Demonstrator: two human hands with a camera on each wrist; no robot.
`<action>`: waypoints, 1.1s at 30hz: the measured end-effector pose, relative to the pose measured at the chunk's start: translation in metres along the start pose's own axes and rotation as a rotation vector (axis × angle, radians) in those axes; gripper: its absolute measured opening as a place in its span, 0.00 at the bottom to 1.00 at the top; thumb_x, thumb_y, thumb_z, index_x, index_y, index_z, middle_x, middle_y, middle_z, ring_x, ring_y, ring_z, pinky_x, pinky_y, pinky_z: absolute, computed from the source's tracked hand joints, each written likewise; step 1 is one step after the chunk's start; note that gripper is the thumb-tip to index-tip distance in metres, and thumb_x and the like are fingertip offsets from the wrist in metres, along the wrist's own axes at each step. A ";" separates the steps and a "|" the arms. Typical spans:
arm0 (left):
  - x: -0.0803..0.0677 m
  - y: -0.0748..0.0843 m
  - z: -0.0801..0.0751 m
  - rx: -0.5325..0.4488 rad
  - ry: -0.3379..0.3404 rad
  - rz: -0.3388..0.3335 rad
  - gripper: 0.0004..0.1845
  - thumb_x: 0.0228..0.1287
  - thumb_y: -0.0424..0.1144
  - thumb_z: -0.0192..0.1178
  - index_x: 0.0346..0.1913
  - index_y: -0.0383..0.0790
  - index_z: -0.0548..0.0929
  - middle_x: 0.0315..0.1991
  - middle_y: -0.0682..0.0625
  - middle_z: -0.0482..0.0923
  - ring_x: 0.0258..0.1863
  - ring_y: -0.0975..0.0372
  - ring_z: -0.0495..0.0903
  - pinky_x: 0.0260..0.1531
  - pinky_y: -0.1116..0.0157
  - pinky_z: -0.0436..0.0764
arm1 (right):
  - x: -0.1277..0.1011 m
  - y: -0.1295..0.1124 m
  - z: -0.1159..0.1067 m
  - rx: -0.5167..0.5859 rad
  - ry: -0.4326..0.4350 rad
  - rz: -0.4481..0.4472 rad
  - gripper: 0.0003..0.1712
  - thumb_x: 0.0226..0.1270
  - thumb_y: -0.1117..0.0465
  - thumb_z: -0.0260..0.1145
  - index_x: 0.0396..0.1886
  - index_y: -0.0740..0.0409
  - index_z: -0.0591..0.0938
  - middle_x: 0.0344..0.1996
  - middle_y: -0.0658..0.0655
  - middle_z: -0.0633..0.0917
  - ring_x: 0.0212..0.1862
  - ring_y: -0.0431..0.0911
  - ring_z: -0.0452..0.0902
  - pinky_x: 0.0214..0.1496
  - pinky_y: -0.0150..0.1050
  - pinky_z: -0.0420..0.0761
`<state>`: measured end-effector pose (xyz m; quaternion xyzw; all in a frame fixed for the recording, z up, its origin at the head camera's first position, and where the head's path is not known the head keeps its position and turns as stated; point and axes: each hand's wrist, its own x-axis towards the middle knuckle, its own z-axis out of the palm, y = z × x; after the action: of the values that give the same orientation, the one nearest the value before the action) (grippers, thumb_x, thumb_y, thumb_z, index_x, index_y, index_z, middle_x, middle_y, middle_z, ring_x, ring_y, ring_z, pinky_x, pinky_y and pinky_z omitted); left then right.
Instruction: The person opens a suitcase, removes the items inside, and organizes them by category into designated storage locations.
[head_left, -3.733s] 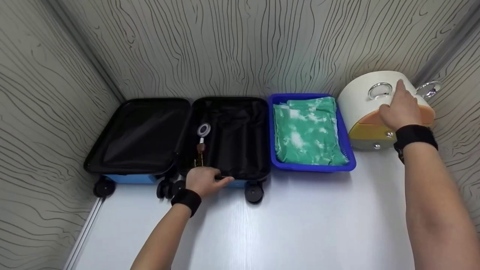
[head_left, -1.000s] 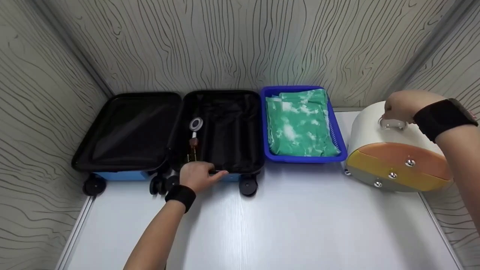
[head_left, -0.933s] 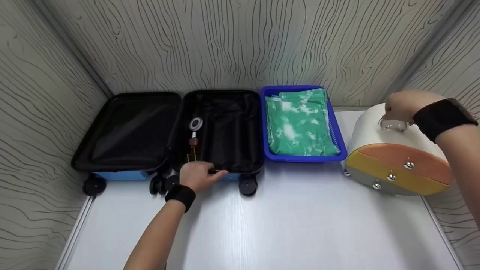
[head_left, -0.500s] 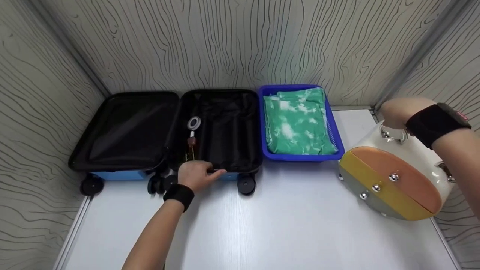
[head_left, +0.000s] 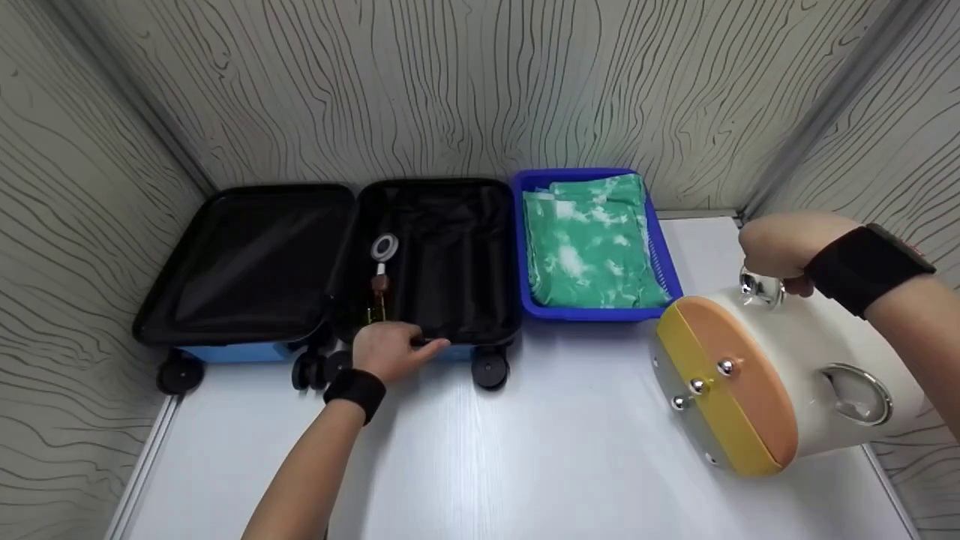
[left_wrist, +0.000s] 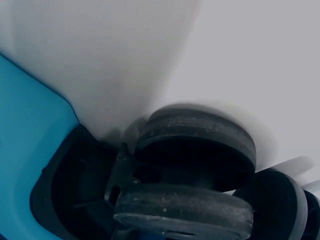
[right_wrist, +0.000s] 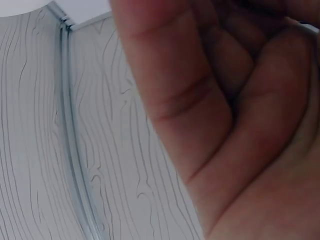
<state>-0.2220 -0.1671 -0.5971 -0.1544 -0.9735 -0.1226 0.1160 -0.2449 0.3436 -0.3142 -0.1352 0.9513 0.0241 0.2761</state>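
Note:
A small blue suitcase point(head_left: 330, 262) lies open with its black lining up; a white ring-shaped item and a small brown bottle point(head_left: 379, 289) lie in its right half. My left hand point(head_left: 386, 349) grips the suitcase's near rim beside the wheels point(left_wrist: 190, 175). My right hand point(head_left: 772, 251) grips a chrome ring handle point(head_left: 757, 287) on a white rounded case point(head_left: 795, 375), whose orange, yellow and grey front with three chrome knobs faces left. In the right wrist view only my curled fingers point(right_wrist: 220, 105) and the wall show.
A blue plastic basket point(head_left: 670, 283) holding folded green-and-white cloth point(head_left: 589, 240) stands between the suitcase and the white case. Wood-grain walls close in the white table point(head_left: 525, 450) on the left, back and right. A second chrome ring point(head_left: 855, 390) sits on the case's side.
My right hand has pulled the white case from the back right corner toward me and turned its coloured front leftward. The left hand has stayed on the suitcase rim.

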 end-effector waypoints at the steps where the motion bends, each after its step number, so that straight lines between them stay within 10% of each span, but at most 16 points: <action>1: 0.000 0.000 0.000 -0.001 0.004 0.000 0.38 0.60 0.82 0.48 0.13 0.52 0.61 0.10 0.57 0.55 0.10 0.62 0.59 0.15 0.62 0.55 | 0.000 -0.003 0.000 0.011 -0.002 -0.009 0.19 0.62 0.70 0.49 0.13 0.55 0.72 0.09 0.52 0.77 0.13 0.44 0.73 0.17 0.41 0.75; 33: 0.000 0.001 -0.001 0.028 -0.005 0.000 0.38 0.60 0.82 0.47 0.14 0.52 0.63 0.10 0.56 0.58 0.10 0.62 0.60 0.15 0.62 0.58 | 0.007 -0.059 0.007 -0.039 0.128 -0.144 0.18 0.69 0.64 0.49 0.20 0.53 0.78 0.09 0.46 0.79 0.15 0.44 0.78 0.21 0.42 0.74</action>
<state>-0.2214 -0.1663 -0.5962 -0.1530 -0.9754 -0.1088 0.1157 -0.2309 0.2865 -0.3226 -0.2098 0.9542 0.0138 0.2130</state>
